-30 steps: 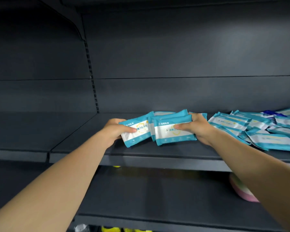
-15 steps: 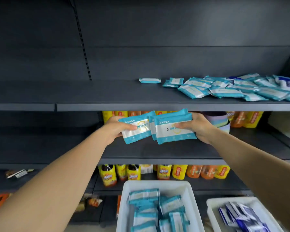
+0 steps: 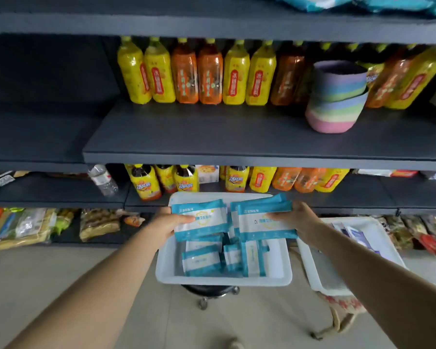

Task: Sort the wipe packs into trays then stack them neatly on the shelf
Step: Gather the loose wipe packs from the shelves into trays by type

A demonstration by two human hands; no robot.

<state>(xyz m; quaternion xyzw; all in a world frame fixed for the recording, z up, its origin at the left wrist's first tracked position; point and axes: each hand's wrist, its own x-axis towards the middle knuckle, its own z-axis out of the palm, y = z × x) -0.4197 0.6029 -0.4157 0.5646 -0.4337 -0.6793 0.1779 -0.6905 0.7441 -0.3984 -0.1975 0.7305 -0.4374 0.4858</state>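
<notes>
My left hand (image 3: 167, 224) grips a teal-and-white wipe pack (image 3: 202, 220) by its left edge. My right hand (image 3: 296, 220) grips a small stack of matching wipe packs (image 3: 264, 217) by the right edge. Both hands hover over a white tray (image 3: 224, 279) on a stool, which holds several more teal packs (image 3: 203, 260). A second white tray (image 3: 320, 270) to the right holds darker blue packs (image 3: 355, 235), partly hidden by my right arm. More teal packs (image 3: 363, 2) lie on the top shelf at the frame's upper edge.
Yellow and orange drink bottles (image 3: 199, 71) line the back of the middle shelf (image 3: 212, 137), beside stacked pastel bowls (image 3: 335, 102). Lower shelves hold more bottles (image 3: 146, 182) and snack bags (image 3: 98, 222). A black wheeled stool (image 3: 209, 293) carries the tray.
Both hands carried the packs from the top shelf down past the middle shelf to just above the white tray. The view tilted downward with them.
</notes>
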